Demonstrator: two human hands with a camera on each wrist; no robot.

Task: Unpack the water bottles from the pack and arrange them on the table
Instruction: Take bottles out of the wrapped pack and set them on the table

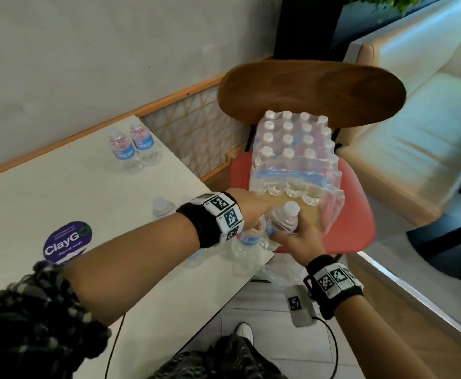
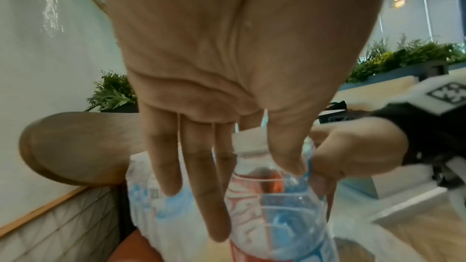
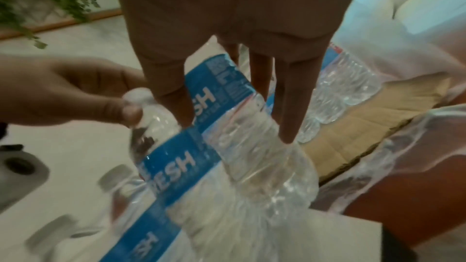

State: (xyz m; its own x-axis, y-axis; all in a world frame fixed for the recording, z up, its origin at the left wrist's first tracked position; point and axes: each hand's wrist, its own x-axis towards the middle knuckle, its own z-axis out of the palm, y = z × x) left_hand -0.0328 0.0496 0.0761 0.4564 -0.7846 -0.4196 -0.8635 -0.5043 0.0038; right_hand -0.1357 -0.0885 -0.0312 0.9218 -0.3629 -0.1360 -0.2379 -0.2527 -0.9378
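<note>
The shrink-wrapped pack of water bottles [image 1: 292,149] sits on a red chair seat [image 1: 357,214], its near end torn open over a cardboard tray [image 1: 312,213]. My right hand [image 1: 294,236] grips a white-capped bottle [image 1: 284,222] just in front of the pack; in the right wrist view its fingers [image 3: 290,107] wrap the blue-labelled body [image 3: 227,91]. My left hand [image 1: 254,214] reaches across and holds a second bottle [image 1: 247,240] by its top, thumb and fingers either side of the cap [image 2: 249,142]. Both bottles hang above the table's right edge.
On the white table [image 1: 73,187], two bottles [image 1: 132,149] stand at the far side, and several more [image 1: 163,207] stand near the right edge under my left arm. A wooden chair back [image 1: 311,91] rises behind the pack. A cream bench [image 1: 415,149] is on the right.
</note>
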